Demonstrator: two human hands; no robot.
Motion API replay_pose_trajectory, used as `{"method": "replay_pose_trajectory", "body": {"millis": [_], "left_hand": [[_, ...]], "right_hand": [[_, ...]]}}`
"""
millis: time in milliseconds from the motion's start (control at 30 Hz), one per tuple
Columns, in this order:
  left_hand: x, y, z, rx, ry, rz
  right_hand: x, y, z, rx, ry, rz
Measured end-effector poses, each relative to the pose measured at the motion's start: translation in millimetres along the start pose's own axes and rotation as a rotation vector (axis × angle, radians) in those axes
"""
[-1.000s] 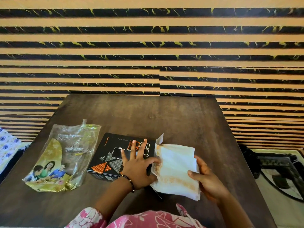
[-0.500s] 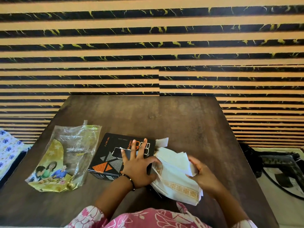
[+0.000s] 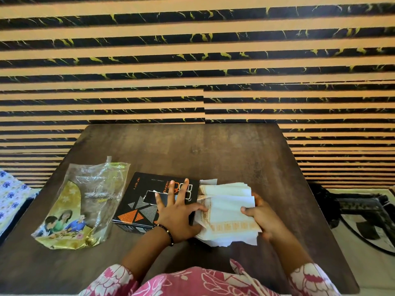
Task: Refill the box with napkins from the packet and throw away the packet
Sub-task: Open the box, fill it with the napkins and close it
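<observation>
**Friend:** What are you holding?

**Me:** The napkins (image 3: 227,212). They are a soft, light pile of thin paper. They bend and fan out, and the top ones could slip off, I think. One bottom edge looks torn, so I should not pull hard.

**Friend:** Where do you take hold?

**Me:** My right hand (image 3: 259,216) grips the pile at its right end, fingers curled over the top. I think squeezing the whole pile at that end keeps it together best.

**Friend:** Which way does the pile point?

**Me:** Its long way runs left to right, along the near edge of the table (image 3: 213,150). Its left end points at the open right end of the box (image 3: 158,201) and touches it. I cannot tell how far it has gone in.

**Friend:** And your other hand?

**Me:** My left hand (image 3: 178,216) lies flat on the box, fingers spread and straight, pressing it down. The thumb touches the pile.

**Friend:** Where is the box?

**Me:** Near the near edge, about the middle. The packet (image 3: 83,204) lies just left of it, flat and see-through. It looks empty and not yet thrown away.
</observation>
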State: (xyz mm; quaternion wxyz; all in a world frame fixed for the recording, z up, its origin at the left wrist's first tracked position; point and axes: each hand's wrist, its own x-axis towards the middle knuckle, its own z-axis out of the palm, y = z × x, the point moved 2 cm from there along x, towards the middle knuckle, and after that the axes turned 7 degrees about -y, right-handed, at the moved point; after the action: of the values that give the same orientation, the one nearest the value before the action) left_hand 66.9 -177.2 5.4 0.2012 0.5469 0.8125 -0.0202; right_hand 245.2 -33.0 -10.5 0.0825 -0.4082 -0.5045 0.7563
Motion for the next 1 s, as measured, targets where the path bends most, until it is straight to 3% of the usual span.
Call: {"method": "replay_pose_trajectory", "body": {"millis": [367, 567, 733, 1000], "left_hand": [[2.4, -3.2, -3.0, -0.041, -0.008, 0.002], [3.1, -5.8, -2.7, -0.058, -0.036, 0.013], [3.1, 0.9, 3.0, -0.019, 0.083, -0.082], [7.2, 6.1, 1.4, 0.044, 0.064, -0.117]], "right_hand": [[18.5, 14.7, 20.3, 0.263, 0.098, 0.018], [12.4, 28.1, 16.0, -0.053, 0.117, 0.024], [14.5, 16.4, 23.0, -0.193, 0.074, -0.006], [20.4, 11.7, 52.8, -0.392, 0.206, 0.034]]}}
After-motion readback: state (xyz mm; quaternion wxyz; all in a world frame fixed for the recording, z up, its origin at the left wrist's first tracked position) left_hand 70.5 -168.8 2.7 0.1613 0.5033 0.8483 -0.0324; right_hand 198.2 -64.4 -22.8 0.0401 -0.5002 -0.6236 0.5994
